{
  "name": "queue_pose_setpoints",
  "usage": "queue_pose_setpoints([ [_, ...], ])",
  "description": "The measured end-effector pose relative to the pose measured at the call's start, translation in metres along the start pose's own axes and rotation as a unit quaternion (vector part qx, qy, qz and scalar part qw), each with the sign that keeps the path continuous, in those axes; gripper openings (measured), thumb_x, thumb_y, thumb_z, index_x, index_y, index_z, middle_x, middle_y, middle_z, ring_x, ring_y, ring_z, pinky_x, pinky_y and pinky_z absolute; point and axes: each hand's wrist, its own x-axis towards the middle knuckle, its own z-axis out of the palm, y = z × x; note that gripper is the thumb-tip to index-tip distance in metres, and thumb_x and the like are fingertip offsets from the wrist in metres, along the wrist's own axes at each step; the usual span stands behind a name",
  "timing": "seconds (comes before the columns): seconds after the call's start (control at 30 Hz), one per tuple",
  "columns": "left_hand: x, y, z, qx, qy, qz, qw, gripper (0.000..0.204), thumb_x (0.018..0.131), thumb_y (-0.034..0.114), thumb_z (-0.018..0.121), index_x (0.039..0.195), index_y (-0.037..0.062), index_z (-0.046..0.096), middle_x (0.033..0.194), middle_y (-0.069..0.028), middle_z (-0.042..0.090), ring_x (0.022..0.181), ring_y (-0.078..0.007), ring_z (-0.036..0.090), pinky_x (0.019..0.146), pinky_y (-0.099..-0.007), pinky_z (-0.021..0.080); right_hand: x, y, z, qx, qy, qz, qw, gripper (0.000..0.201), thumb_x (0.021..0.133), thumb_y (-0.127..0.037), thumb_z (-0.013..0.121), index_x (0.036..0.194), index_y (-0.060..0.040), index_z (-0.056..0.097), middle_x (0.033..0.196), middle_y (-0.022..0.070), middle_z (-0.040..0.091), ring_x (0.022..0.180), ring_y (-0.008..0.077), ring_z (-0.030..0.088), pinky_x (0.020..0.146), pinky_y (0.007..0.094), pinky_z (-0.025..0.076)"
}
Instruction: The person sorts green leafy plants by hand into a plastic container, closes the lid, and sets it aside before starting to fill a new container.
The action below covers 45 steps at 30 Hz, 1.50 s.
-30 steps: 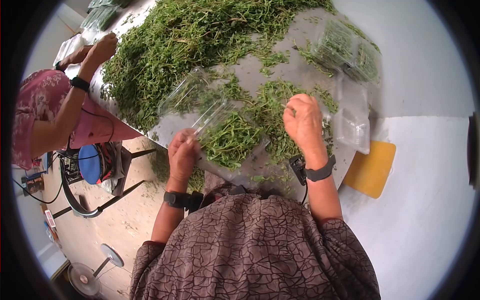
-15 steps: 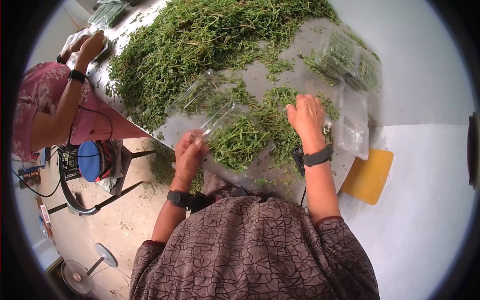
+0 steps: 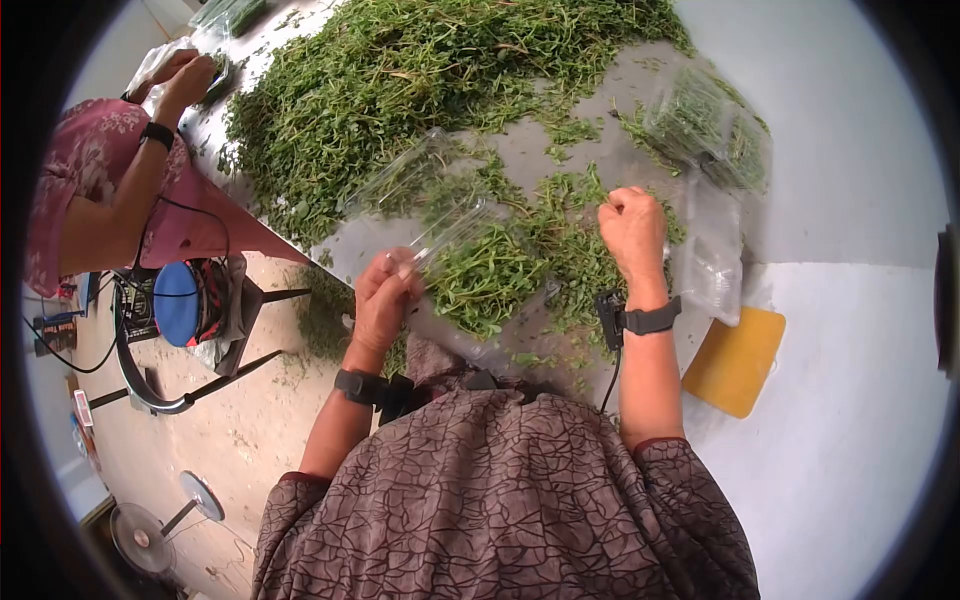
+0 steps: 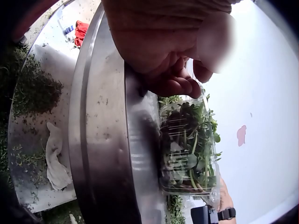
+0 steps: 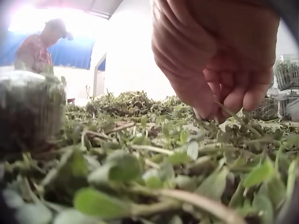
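Note:
My left hand [image 3: 385,300] grips the near left edge of a clear plastic clamshell box [image 4: 189,154] with its hinged lid [image 3: 400,180] standing open. Leafy green sprigs [image 3: 490,280] fill the box, some poking past its rim in the left wrist view. To the right of the box, my right hand [image 3: 635,230] is over loose greens [image 3: 575,255] scattered on the table. In the right wrist view, its thumb and fingertips pinch a thin green stem [image 5: 233,114] low among the leaves.
A large heap of greens [image 3: 400,90] covers the far table [image 3: 625,90]. Filled clear boxes [image 3: 700,120] stand at right, with empty clear trays [image 3: 712,265] nearer. Another person [image 3: 110,200] works at left. A yellow stool top [image 3: 735,360] sits beside the table's right edge.
My right hand has shifted slightly right over the loose greens. My left hand keeps its grip on the box. The head view has turned a little, and the other person's hands have moved.

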Motion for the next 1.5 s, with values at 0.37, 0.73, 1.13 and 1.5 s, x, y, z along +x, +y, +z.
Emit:
queue_pose_setpoints([
  [0.37,0.001,0.005,0.001,0.012,-0.011,-0.020,1.000,0.020,0.085,0.012,0.053,0.101,-0.0001,0.055,0.072,-0.0031,0.055,0.064,-0.0115,0.048,0.059,-0.0232,0.037,-0.028,-0.083,-0.048,0.187,-0.092,-0.266,0.941,0.009,0.069,0.001,0.063,0.077,0.0012,0.063,0.084,0.0105,0.065,0.077,0.0255,0.062,0.068,0.0337,0.049],
  [0.73,0.004,0.001,0.000,0.021,-0.023,0.015,0.999,0.020,0.085,0.015,0.053,0.098,-0.0009,0.054,0.070,-0.0034,0.053,0.064,-0.0110,0.048,0.059,-0.0223,0.039,-0.036,-0.060,-0.056,0.152,-0.039,-0.185,0.970,0.019,0.072,-0.001,0.067,0.090,-0.0015,0.067,0.102,0.0130,0.065,0.088,0.0292,0.061,0.076,0.0361,0.050],
  [1.13,0.008,-0.001,-0.003,0.036,-0.036,0.031,0.998,0.018,0.087,0.013,0.051,0.097,-0.0022,0.052,0.072,-0.0034,0.052,0.063,-0.0106,0.049,0.056,-0.0228,0.044,-0.072,-0.051,-0.061,0.135,-0.034,-0.164,0.977,0.028,0.075,-0.001,0.065,0.103,-0.0037,0.065,0.113,0.0182,0.059,0.097,0.0309,0.058,0.086,0.0385,0.048],
  [1.5,0.011,-0.003,-0.007,0.011,-0.081,0.024,0.996,0.020,0.087,0.014,0.054,0.101,-0.0007,0.054,0.075,-0.0026,0.053,0.064,-0.0107,0.050,0.058,-0.0235,0.042,-0.096,-0.084,-0.031,0.088,-0.062,-0.286,0.952,0.033,0.076,-0.001,0.060,0.109,0.0008,0.061,0.116,0.0162,0.057,0.113,0.0331,0.048,0.097,0.0433,0.038],
])
